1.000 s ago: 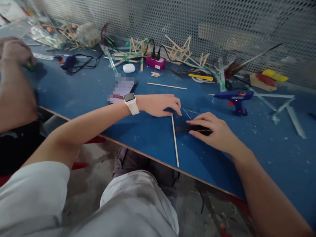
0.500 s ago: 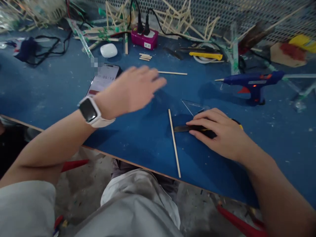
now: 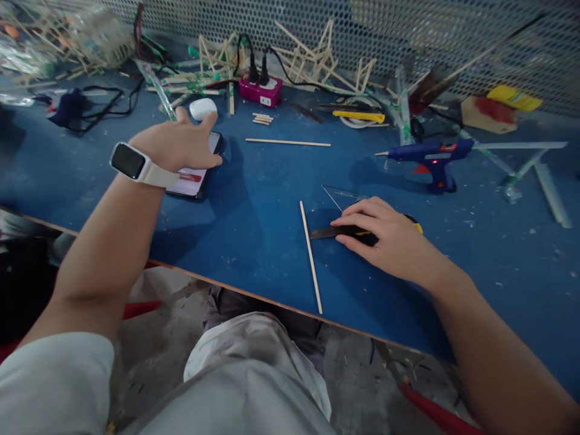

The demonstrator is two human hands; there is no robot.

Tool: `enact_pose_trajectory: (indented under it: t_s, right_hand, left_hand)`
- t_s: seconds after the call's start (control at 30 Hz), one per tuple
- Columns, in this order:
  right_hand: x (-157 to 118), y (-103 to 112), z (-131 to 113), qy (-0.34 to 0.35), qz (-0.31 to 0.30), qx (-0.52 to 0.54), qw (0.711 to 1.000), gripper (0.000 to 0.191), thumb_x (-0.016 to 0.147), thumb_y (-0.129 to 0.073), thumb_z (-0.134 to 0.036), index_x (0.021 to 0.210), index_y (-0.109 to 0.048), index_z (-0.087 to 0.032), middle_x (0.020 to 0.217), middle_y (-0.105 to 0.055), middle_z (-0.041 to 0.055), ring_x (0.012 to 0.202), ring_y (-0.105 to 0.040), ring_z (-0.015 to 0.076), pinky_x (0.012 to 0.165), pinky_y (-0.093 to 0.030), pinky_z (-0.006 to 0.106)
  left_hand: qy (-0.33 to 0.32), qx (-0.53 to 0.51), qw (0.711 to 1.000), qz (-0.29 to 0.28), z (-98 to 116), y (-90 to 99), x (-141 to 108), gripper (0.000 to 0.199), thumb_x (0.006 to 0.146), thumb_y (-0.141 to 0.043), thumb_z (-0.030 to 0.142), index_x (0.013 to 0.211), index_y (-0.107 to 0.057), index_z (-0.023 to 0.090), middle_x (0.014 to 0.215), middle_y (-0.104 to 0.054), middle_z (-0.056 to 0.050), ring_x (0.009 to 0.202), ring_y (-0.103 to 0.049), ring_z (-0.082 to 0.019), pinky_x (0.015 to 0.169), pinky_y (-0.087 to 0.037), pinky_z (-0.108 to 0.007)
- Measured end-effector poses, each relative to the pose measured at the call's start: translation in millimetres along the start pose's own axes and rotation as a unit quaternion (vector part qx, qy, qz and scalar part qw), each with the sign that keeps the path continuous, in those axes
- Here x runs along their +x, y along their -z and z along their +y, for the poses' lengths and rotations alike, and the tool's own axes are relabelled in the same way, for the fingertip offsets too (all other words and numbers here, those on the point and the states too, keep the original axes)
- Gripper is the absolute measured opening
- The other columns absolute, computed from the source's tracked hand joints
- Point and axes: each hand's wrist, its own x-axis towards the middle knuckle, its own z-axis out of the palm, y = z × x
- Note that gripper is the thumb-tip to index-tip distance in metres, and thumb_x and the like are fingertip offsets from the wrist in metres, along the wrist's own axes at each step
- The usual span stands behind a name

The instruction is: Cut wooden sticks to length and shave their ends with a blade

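My left hand (image 3: 181, 142), with a white-strapped watch at its wrist, is over a phone (image 3: 188, 186) and covers most of the screen. Its fingers are apart and hold nothing; whether they touch the phone I cannot tell. On the blue table my right hand (image 3: 383, 238) is closed around a utility knife (image 3: 324, 232), whose blade points left. Just beyond the blade tip lies a thin wooden stick (image 3: 310, 257). A clear set square (image 3: 342, 194) rests behind the knife, partly hidden by my right fingers. Farther back lies another wooden stick (image 3: 287, 142).
A blue glue gun (image 3: 430, 158) with a lit red light lies at the right. Several short sticks (image 3: 263, 119) sit before a purple power outlet (image 3: 260, 92). A yellow cutter (image 3: 359, 115), a white earbud case (image 3: 203, 109) and stick frames (image 3: 317, 54) line the back.
My left hand has moved left from above the table to over the phone, uncovering the far stick. My right hand still holds the utility knife; the view has shifted slightly.
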Motion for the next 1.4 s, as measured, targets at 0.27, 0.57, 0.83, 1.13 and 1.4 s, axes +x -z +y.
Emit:
enact_pose_trajectory:
  t_s: [0.27,0.57,0.83,1.13,1.4]
  right_hand:
    - [-2,2,-2,-0.009,-0.006,-0.011,1.000,0.024,0.124,-0.080,-0.038,0.142,-0.095,-0.035,0.131,-0.089,0.0089,0.122,-0.083,0.0332,0.116,-0.073,0.059]
    - [2,7,-11,-0.035,-0.027,0.000,0.999,0.014,0.123,-0.076,-0.039,0.130,-0.086,-0.032,0.130,-0.090,0.0094,0.122,-0.084,0.0370,0.116,-0.071,0.062]
    - [0,6,-20,-0.041,0.007,-0.019,0.999,0.012,0.126,-0.074,-0.039,0.124,-0.083,-0.033,0.119,-0.092,0.0053,0.109,-0.087,0.0336,0.102,-0.070,0.056]
    - [3,5,-37,-0.038,0.002,-0.036,0.999,0.023,0.131,-0.070,-0.039,0.112,-0.084,-0.036,0.113,-0.094,0.0009,0.105,-0.089,0.0309,0.093,-0.065,0.054]
    - [1,6,-38,0.013,0.034,-0.067,0.997,0.016,0.126,-0.079,-0.023,0.117,-0.082,-0.035,0.117,-0.095,-0.0019,0.102,-0.090,0.0268,0.089,-0.065,0.049]
  left_hand:
    - [-0.091,0.010,0.991,0.102,14,0.9,-22,0.100,0.111,-0.086,0.041,0.200,-0.049,0.016,0.199,-0.045,-0.035,0.168,-0.064,-0.076,0.135,-0.054,-0.098]
    - [-0.656,-0.106,0.748,-0.012,94,-30.4,-19,0.038,0.119,-0.066,0.033,0.141,-0.096,0.029,0.152,-0.090,-0.011,0.140,-0.081,-0.035,0.133,-0.060,-0.054]
    - [-0.687,-0.148,0.710,-0.044,104,-34.1,-12,0.029,0.120,-0.063,0.035,0.116,-0.090,0.026,0.145,-0.085,-0.014,0.125,-0.071,-0.034,0.121,-0.055,-0.054]
    - [-0.688,-0.176,0.704,-0.005,102,-55.1,-8,0.036,0.134,-0.049,0.041,0.122,-0.081,0.032,0.128,-0.084,-0.009,0.118,-0.073,-0.032,0.116,-0.052,-0.050]
    - [-0.682,-0.201,0.703,-0.011,100,-55.2,-7,0.031,0.134,-0.051,0.037,0.124,-0.078,0.026,0.131,-0.081,-0.010,0.099,-0.074,-0.023,0.097,-0.054,-0.039]
